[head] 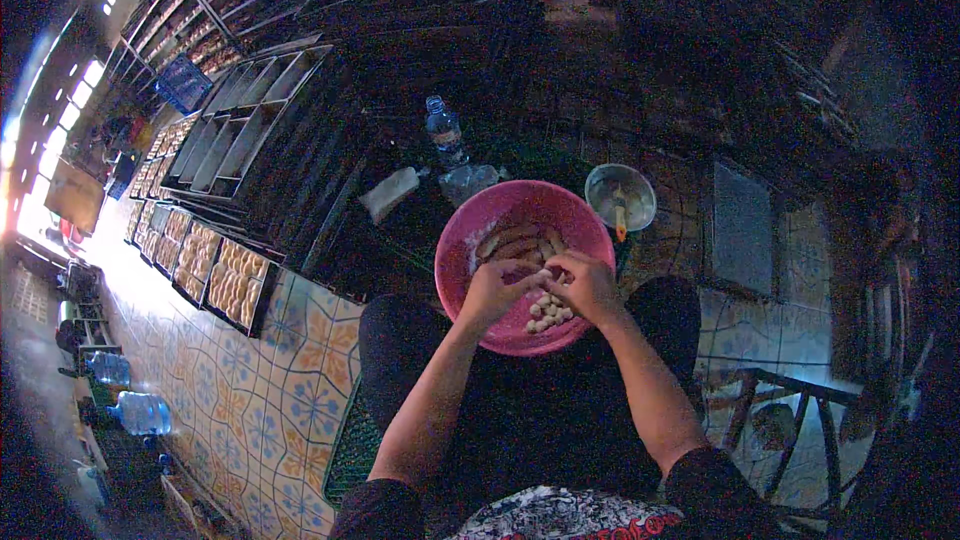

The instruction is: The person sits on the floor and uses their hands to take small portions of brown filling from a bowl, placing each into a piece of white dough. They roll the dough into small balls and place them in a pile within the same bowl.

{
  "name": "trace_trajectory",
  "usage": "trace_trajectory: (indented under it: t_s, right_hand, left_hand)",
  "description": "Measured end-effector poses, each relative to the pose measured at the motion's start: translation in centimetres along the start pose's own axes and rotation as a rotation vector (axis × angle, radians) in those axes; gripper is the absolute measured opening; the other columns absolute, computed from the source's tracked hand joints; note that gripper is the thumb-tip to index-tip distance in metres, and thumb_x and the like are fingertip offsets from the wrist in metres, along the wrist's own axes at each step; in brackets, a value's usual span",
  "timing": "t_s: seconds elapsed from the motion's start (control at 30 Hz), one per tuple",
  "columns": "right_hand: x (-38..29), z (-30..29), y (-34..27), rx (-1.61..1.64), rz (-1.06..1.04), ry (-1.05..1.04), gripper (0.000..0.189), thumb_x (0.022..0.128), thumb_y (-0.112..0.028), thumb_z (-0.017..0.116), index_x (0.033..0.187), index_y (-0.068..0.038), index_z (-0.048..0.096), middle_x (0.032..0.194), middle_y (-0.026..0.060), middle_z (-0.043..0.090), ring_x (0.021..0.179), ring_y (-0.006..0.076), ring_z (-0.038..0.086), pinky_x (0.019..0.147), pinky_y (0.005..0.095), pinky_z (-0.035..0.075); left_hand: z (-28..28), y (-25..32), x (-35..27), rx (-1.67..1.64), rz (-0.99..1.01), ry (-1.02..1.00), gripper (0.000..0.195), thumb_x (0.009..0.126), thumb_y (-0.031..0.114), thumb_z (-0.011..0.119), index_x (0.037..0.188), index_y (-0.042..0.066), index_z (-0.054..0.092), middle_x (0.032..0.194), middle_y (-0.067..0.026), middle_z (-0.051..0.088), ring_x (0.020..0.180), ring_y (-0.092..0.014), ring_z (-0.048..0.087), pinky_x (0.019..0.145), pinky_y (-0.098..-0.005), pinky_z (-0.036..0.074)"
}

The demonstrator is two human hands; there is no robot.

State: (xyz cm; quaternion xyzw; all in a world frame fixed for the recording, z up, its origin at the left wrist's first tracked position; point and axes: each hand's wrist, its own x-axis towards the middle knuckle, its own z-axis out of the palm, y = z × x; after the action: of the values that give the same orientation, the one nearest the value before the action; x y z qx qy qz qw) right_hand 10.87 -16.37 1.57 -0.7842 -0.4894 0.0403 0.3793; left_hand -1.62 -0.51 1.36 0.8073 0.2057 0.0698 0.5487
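A pink plastic basin point(450, 240) rests at my lap between my knees. Over it, my left hand point(499, 289) and my right hand point(585, 285) meet, their fingertips pinching a small pale piece that looks like dough point(541, 277). Beneath my right hand several small pale lumps point(546, 315) lie in a heap on the basin's near side. Longer brownish pieces point(517, 240) lie at the far side, beside a white powdery patch. To the right of the basin stands a metal bowl point(637, 202) with a brush point(620, 214) in it.
A plastic bottle point(444, 131) and a white packet point(390, 195) are beyond the basin. Trays of shaped dough or buns point(238, 285) line the tiled floor at left, near empty metal pans point(225, 146). A dark metal frame point(795, 390) stands at right, and water jugs point(142, 412) at lower left.
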Motion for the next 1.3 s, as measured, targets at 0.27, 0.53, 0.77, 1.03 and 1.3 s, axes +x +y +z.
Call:
trace_trajectory:
  t_s: [0.27, 0.53, 0.77, 1.03, 1.3]
  right_hand:
    - [0.2, -0.7, -0.6, 0.204, -0.062, -0.090, 0.035, 0.083, -0.025, 0.080, 0.114, -0.010, 0.071, 0.101, 0.0106, 0.073, 0.082, 0.0249, 0.071, 0.073, 0.0361, 0.057]
    - [0.4, -0.2, 0.3, -0.052, -0.083, 0.060, 0.039, 0.079, -0.017, 0.081, 0.114, -0.008, 0.066, 0.103, 0.0105, 0.070, 0.089, 0.0271, 0.070, 0.078, 0.0368, 0.057]
    - [0.6, 1.0, 0.8, 0.059, -0.270, 0.020, 0.028, 0.083, -0.010, 0.070, 0.111, -0.004, 0.066, 0.105, 0.0139, 0.068, 0.095, 0.0341, 0.068, 0.082, 0.0415, 0.056]
    - [0.1, 0.6, 1.0, -0.049, -0.118, -0.283, 0.017, 0.084, -0.010, 0.063, 0.097, 0.000, 0.068, 0.097, 0.0206, 0.067, 0.092, 0.0400, 0.066, 0.083, 0.0490, 0.054]
    - [0.3, 6.3, 2.4, -0.417, -0.313, -0.246, 0.022, 0.088, -0.018, 0.059, 0.104, -0.005, 0.069, 0.117, 0.0251, 0.066, 0.111, 0.0368, 0.064, 0.092, 0.0474, 0.052]
  left_hand:
    - [0.6, -1.5, 0.0, -0.608, -0.191, 0.121, 0.025, 0.092, 0.021, 0.074, 0.107, 0.001, 0.074, 0.099, -0.0041, 0.072, 0.091, -0.011, 0.065, 0.082, -0.0278, 0.052]
    - [2.0, -1.7, 0.7, -0.316, -0.092, -0.014, 0.027, 0.096, 0.021, 0.069, 0.114, 0.001, 0.068, 0.101, -0.0034, 0.069, 0.093, -0.011, 0.063, 0.082, -0.0264, 0.052]
    - [0.7, -1.6, 0.5, -0.301, -0.107, -0.009, 0.033, 0.091, 0.018, 0.074, 0.118, 0.000, 0.066, 0.102, -0.0049, 0.071, 0.091, -0.011, 0.064, 0.083, -0.0295, 0.052]
    - [-2.3, -6.8, 0.6, 0.584, 0.018, 0.039, 0.035, 0.080, 0.007, 0.068, 0.114, 0.002, 0.064, 0.103, -0.0263, 0.069, 0.103, -0.046, 0.065, 0.086, -0.0476, 0.055]
    - [-1.3, -5.7, 0.3, 1.020, -0.126, 0.115, 0.018, 0.085, 0.012, 0.059, 0.092, 0.004, 0.074, 0.088, -0.0202, 0.073, 0.084, -0.035, 0.074, 0.071, -0.0442, 0.061]
